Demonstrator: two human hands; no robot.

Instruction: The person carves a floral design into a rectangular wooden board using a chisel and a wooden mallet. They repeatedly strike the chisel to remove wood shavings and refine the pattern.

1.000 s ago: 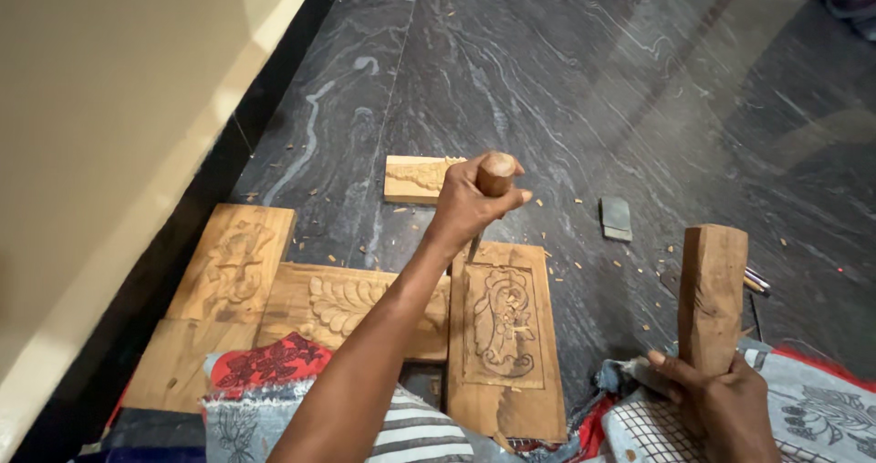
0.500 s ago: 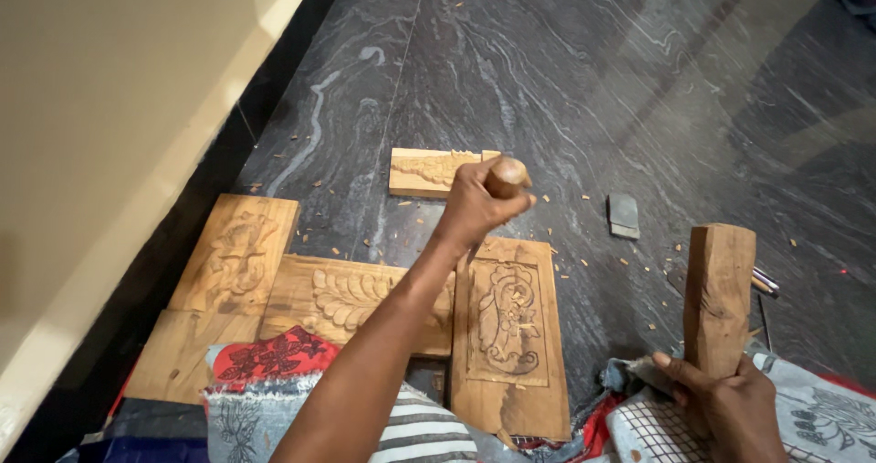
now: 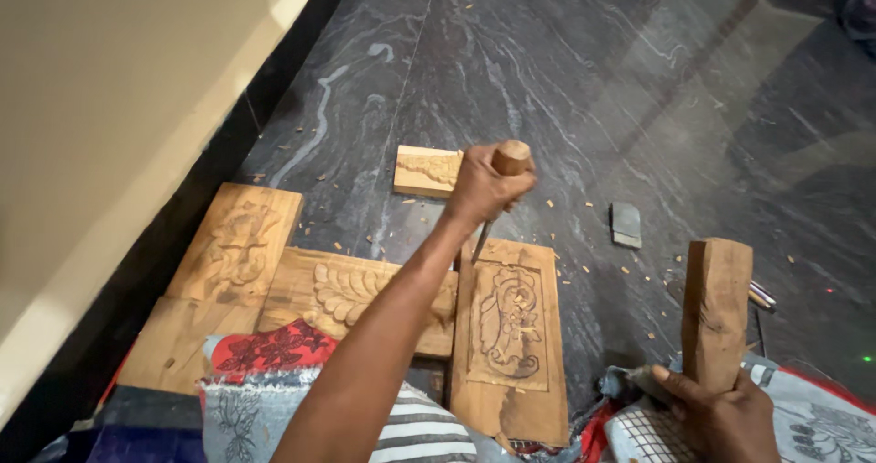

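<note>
The left hand is closing tight round the wooden handle of a chisel, fist fully wrapped, w/ the round handle top sticking out above the fingers. The thin metal blade is pointing down and tilting toward the person, tip resting at the upper left edge of the carved panel (can't tell if it's biting into the wood). That panel is lying flat on the dark stone floor, a scroll-like relief cut into its middle.

The right hand is gripping the lower end of a wooden mallet block, fingers wrapped round it, block standing nearly upright, well apart from the chisel.

Left of the carved panel, a leaf-carved board is lying across, and beyond it a taller carved board near the pale wall. A small carved offcut is sitting just behind the left hand. A small grey stone is lying btwn panel and mallet. Wood chips are scattering over the floor. Patterned cloth is covering the person's lap.
</note>
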